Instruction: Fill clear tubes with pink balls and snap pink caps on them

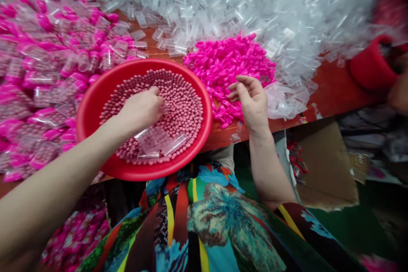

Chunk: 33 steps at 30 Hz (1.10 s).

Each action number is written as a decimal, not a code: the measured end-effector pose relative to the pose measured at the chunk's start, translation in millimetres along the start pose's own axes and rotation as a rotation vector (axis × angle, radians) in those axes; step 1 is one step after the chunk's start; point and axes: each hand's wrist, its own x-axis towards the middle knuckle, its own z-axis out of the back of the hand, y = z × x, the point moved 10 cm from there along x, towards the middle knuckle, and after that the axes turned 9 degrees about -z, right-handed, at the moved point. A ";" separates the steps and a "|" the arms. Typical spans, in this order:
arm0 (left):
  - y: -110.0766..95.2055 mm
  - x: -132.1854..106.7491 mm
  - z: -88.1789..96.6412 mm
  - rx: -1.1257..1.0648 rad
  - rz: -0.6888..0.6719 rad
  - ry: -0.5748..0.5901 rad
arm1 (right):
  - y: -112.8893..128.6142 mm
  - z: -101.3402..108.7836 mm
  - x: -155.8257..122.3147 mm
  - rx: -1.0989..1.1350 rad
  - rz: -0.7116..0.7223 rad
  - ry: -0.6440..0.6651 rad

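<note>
My left hand (142,108) is down in a red basin (208,114) of small round pink beads (183,106). Its fingers are closed, and the edge of a clear plastic case (165,108) shows beside them; the rest is hidden by the hand. More clear cases (156,140) lie on the beads just below the wrist. My right hand (253,100) hovers at the near right side of a heap of bright pink plastic caps (232,59). Thumb and fingers are apart, with nothing visible between them.
Clear cases (223,4) are piled across the back of the table. Bead-filled cases with pink caps (47,76) cover the left. A clear plastic bag (287,97) lies right of the caps. Farther right are a red container (371,66), another person's hand (400,80) and a cardboard box (327,165) below.
</note>
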 end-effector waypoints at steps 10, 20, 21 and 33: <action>-21.4 42.5 -31.8 -0.745 -0.012 -0.177 | -56.2 -30.0 -45.5 -0.978 0.158 0.200; -22.6 -27.3 -21.1 -1.639 0.117 -0.246 | -12.7 7.4 -10.5 -0.296 0.157 -0.123; -23.7 -32.6 -25.0 -1.729 0.142 -0.252 | -5.2 7.0 -7.0 -0.138 0.120 -0.134; -40.2 -76.3 -25.6 -2.026 0.142 -0.458 | 51.3 -149.6 -49.8 0.061 0.048 0.502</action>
